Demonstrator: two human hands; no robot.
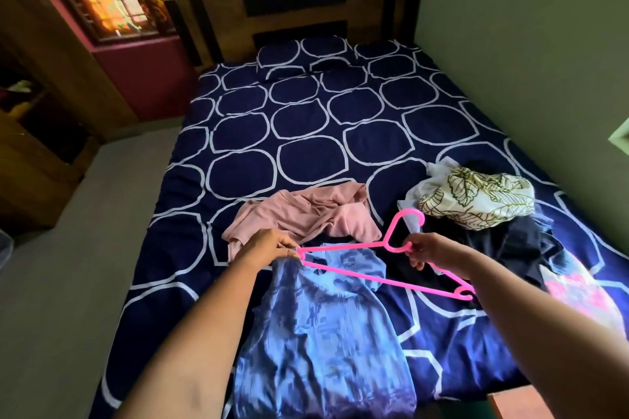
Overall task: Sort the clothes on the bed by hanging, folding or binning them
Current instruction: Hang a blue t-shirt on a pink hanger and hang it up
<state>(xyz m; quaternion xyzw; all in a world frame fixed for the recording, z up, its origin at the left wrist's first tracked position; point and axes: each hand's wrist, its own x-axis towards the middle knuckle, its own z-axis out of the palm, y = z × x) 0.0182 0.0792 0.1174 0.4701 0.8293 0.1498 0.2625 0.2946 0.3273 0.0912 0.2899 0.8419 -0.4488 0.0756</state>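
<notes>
The left hand [269,246] pinches one end of a pink plastic hanger [381,274] together with the shoulder of a blue shirt [320,326], fingers closed on both. The right hand [429,251] is closed around the hanger's neck, just below its hook, which points up and away from the person. The hands are well apart, with the hanger's bar stretched slantwise between them; its far end reaches past the right wrist and hangs free over the bedding. The blue shirt is lifted at its top corner and trails down toward the near edge of the bed [306,133], its lower part draped over the side. Just behind the left hand lies a crumpled pink garment [306,214], touching the blue shirt's upper edge. Behind the right hand sits a heap — a cream cloth with a leaf print [476,199] on top, white fabric beside it, and dark clothing [503,241] spread underneath and toward the right arm. A piece with pink patches shows at the right edge, partly hidden by the forearm. The bed wears a navy sheet with white rings, and two matching pillows [306,56] rest against the wooden headboard [292,17].
</notes>
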